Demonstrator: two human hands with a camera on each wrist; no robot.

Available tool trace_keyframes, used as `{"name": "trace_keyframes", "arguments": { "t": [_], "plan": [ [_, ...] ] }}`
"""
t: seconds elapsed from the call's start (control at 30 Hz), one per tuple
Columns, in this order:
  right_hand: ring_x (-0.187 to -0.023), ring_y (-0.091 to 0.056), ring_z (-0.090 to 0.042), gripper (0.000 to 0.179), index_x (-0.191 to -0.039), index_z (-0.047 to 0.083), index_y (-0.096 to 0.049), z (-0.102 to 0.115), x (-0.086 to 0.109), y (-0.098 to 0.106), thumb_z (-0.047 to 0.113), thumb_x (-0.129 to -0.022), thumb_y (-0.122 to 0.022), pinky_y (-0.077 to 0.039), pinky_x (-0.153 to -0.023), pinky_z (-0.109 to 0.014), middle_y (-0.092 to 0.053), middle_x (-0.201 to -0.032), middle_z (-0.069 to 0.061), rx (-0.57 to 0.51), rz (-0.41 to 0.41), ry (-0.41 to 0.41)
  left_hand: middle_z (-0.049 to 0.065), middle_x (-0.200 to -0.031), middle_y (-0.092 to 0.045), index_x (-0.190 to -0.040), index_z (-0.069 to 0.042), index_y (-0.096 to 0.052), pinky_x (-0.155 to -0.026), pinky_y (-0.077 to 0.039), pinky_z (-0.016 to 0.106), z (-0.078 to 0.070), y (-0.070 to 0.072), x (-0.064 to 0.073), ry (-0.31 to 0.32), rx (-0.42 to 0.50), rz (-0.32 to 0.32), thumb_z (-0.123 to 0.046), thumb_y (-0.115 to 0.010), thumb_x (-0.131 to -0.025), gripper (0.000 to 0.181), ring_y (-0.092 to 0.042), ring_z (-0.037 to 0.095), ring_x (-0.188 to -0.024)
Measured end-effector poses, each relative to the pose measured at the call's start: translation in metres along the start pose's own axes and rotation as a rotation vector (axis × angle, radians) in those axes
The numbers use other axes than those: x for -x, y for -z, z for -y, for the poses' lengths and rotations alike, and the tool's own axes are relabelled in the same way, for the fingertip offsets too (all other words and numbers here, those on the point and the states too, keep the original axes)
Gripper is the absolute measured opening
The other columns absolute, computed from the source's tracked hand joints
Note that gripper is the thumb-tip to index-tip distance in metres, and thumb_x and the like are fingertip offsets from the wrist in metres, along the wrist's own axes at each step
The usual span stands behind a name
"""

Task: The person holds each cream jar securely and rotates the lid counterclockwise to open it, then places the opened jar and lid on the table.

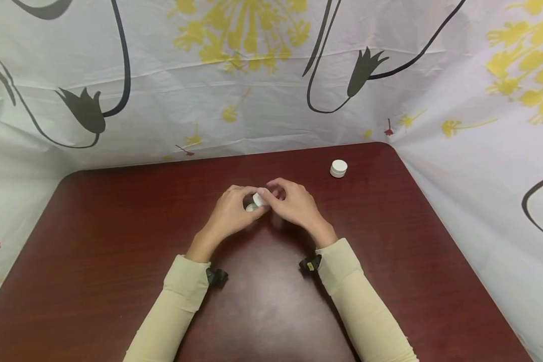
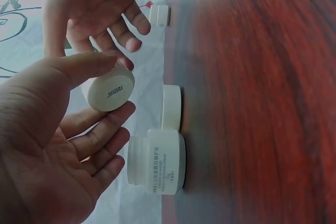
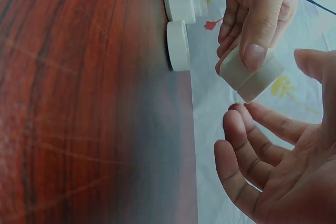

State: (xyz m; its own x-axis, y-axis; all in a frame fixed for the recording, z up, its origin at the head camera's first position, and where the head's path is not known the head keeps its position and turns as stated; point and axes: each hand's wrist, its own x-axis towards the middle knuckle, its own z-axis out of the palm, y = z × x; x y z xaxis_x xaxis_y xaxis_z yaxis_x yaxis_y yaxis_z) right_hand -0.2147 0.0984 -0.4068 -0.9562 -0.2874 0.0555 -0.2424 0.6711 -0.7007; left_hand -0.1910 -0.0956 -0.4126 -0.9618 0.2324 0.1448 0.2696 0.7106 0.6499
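Observation:
My left hand (image 1: 231, 211) grips a small white cream jar (image 3: 257, 77) between thumb and fingers, raised above the table. This jar has its lid on and is tilted, so its printed base faces the left wrist view. Close by, my right hand (image 3: 283, 166) has thumb and fingers spread apart around the lid end, with fingertips near the jar's edge. Below the hands, an uncapped white jar (image 2: 167, 166) with printed text stands upright on the table. Beside it lies a loose white lid (image 2: 172, 106). In the head view the left hand hides most of these two.
Another capped white jar (image 1: 338, 169) stands near the far right edge of the dark red wooden table (image 1: 117, 251). A white patterned cloth (image 1: 271, 100) hangs behind the table and along its sides.

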Motion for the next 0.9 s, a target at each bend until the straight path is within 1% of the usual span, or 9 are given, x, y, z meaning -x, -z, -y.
{"name": "trace_keyframes", "arguments": {
  "t": [0.17,0.3,0.37,0.53,0.7,0.9],
  "plan": [
    [-0.079,-0.064,-0.016,0.047,-0.118,0.023,-0.076,-0.0013,-0.0001,0.0009,0.064,-0.099,-0.06,-0.049,-0.072,-0.035,-0.071,-0.086,0.005,0.03,-0.018,-0.005,0.007,-0.125,-0.078,-0.129,-0.01,-0.075,-0.103,-0.054,0.049,0.0007,-0.001,-0.0003,-0.017,0.0,0.008,-0.039,-0.082,-0.091,0.049,-0.065,0.029,-0.122],
    [-0.077,-0.064,-0.014,0.041,-0.109,0.023,-0.079,-0.0025,0.0002,0.0023,0.06,-0.098,-0.065,-0.049,-0.07,-0.034,-0.071,-0.083,0.005,0.015,-0.017,0.0,0.006,-0.123,-0.079,-0.127,-0.011,-0.076,-0.102,-0.053,0.049,0.0006,-0.0014,-0.0006,-0.026,0.002,0.002,-0.039,-0.082,-0.091,0.046,-0.065,0.028,-0.12],
    [-0.076,-0.064,-0.014,0.038,-0.107,0.022,-0.079,-0.0023,0.0007,0.0028,0.057,-0.097,-0.067,-0.05,-0.07,-0.033,-0.072,-0.082,0.004,0.0,-0.013,0.006,0.006,-0.122,-0.079,-0.127,-0.011,-0.076,-0.101,-0.054,0.049,0.0006,-0.0013,-0.0004,-0.024,0.005,0.003,-0.039,-0.082,-0.091,0.045,-0.065,0.028,-0.12],
    [-0.076,-0.066,-0.012,0.036,-0.109,0.02,-0.079,-0.0008,0.0005,0.0027,0.053,-0.097,-0.069,-0.05,-0.071,-0.033,-0.074,-0.085,0.004,-0.015,-0.002,0.019,0.006,-0.123,-0.078,-0.129,-0.013,-0.076,-0.1,-0.054,0.049,0.001,-0.0012,0.0001,-0.013,0.009,0.007,-0.039,-0.082,-0.091,0.046,-0.064,0.027,-0.12],
    [-0.079,-0.068,-0.013,0.033,-0.111,0.019,-0.079,0.0001,-0.0002,0.003,0.048,-0.097,-0.07,-0.051,-0.073,-0.033,-0.076,-0.091,0.004,-0.019,0.012,0.02,0.006,-0.123,-0.079,-0.128,-0.012,-0.076,-0.1,-0.054,0.049,0.001,-0.0007,-0.0005,-0.018,0.001,0.004,-0.038,-0.082,-0.091,0.046,-0.064,0.028,-0.12],
    [-0.082,-0.067,-0.013,0.03,-0.113,0.02,-0.077,-0.0007,0.0005,0.0032,0.044,-0.097,-0.069,-0.051,-0.074,-0.033,-0.075,-0.093,0.003,-0.027,0.031,0.026,0.007,-0.123,-0.079,-0.127,-0.011,-0.076,-0.102,-0.053,0.049,0.0017,-0.0019,-0.0006,-0.017,0.005,-0.006,-0.033,-0.083,-0.09,0.044,-0.064,0.029,-0.122]
  ]
}}
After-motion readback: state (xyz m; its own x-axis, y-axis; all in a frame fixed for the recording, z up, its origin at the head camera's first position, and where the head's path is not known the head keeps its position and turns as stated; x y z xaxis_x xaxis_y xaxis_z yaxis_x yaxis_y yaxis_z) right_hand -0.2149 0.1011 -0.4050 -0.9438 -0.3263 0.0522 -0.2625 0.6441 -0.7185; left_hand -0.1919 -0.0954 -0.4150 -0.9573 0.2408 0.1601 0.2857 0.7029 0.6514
